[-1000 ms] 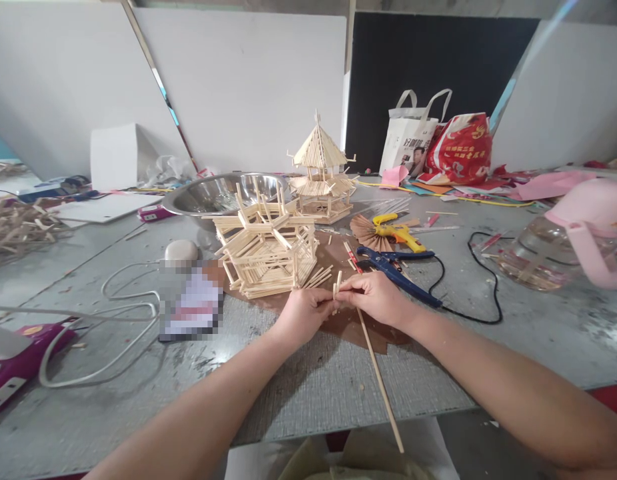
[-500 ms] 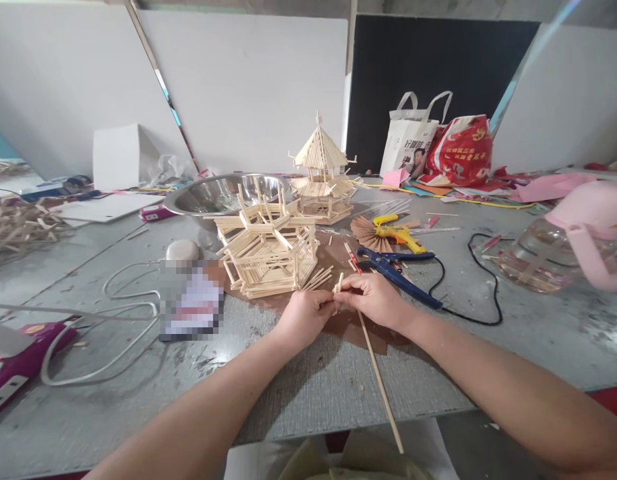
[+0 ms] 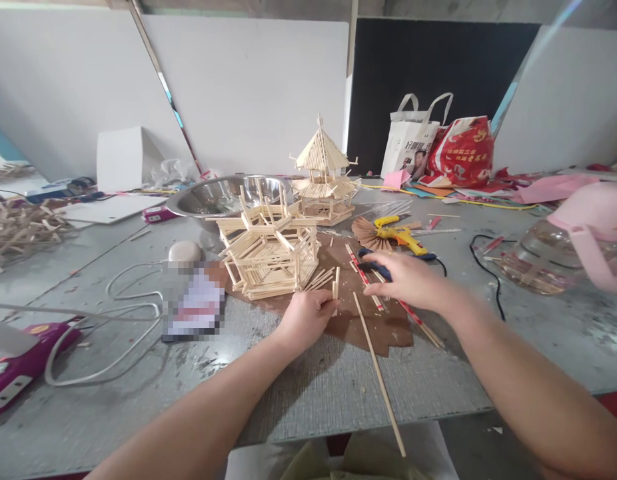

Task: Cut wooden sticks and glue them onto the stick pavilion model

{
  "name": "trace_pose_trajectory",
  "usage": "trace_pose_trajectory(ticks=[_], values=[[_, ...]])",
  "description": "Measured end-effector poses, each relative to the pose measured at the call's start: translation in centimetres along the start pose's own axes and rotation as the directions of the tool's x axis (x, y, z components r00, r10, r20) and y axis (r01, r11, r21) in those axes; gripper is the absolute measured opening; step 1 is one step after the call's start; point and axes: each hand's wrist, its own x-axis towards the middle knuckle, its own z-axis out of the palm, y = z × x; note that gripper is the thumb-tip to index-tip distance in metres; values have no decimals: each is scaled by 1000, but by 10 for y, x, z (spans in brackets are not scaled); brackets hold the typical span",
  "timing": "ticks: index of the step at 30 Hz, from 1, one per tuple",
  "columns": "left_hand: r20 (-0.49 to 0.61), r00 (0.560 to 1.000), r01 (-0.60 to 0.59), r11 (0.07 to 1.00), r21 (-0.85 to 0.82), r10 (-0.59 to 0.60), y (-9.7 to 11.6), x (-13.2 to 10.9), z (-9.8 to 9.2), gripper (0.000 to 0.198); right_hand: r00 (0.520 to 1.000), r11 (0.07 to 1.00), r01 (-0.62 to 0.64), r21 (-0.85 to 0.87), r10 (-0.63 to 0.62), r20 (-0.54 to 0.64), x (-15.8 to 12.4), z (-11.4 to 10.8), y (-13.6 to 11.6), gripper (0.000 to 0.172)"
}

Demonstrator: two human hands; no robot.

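Observation:
My left hand (image 3: 308, 317) is closed, pinching short wooden sticks (image 3: 335, 285) upright between thumb and fingers. To its right, my right hand (image 3: 411, 280) is wrapped over the blue-handled cutter (image 3: 377, 268), with much of the tool hidden under the palm. A long thin stick (image 3: 378, 373) lies between my forearms and reaches past the table's front edge. Just beyond my left hand stands an open-topped frame (image 3: 268, 257) built of sticks, with several loose cut pieces (image 3: 321, 279) beside it. Sticks in red wrappers (image 3: 413, 317) lie under and near my right hand.
A stick pagoda (image 3: 323, 167) and a steel bowl (image 3: 188, 200) stand behind the frame. The yellow glue gun (image 3: 403, 237) rests beyond my right hand, its black cord running right toward a pink-lidded jug (image 3: 533, 260). White cables (image 3: 103, 381) and a purple power strip (image 3: 43, 357) lie left.
My right hand has left the short sticks and moved right onto the cutter, whose lower handle has shifted. The left hand still pinches the short sticks in the same place.

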Motion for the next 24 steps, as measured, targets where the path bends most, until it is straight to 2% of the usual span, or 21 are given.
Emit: trace_pose_trajectory(ticks=[2,4,6,8,13,17,20,22,24], values=[[-10,999,32,999,-6,-32,-2,1,-3,31,993,977,-91,-194,104,58,-2,-11,18,78],[-18,999,51,999,-19,-51,-4,2,-5,32,934,908,-248,-337,316,165,-2,-14,35,94],[-15,998,58,998,-30,-59,-5,2,-6,32,860,873,-291,-391,418,294,-1,-11,47,100],[0,998,60,997,-42,-60,-4,2,-6,32,821,864,-293,-410,447,355,1,-8,53,100],[21,998,59,997,-58,-57,-2,0,-7,31,826,858,-300,-416,452,336,3,-7,58,97],[34,998,59,997,-58,-57,-1,-1,-7,30,810,852,-333,-403,478,340,1,-9,69,101],[44,996,74,995,-62,-71,-1,-1,-8,30,825,876,-314,-366,442,352,2,-9,78,101],[44,996,76,995,-61,-74,0,-1,-8,31,854,896,-292,-334,402,330,3,-9,80,92],[35,997,64,997,-53,-62,0,-1,-8,31,887,915,-273,-298,359,289,4,-9,80,74]])
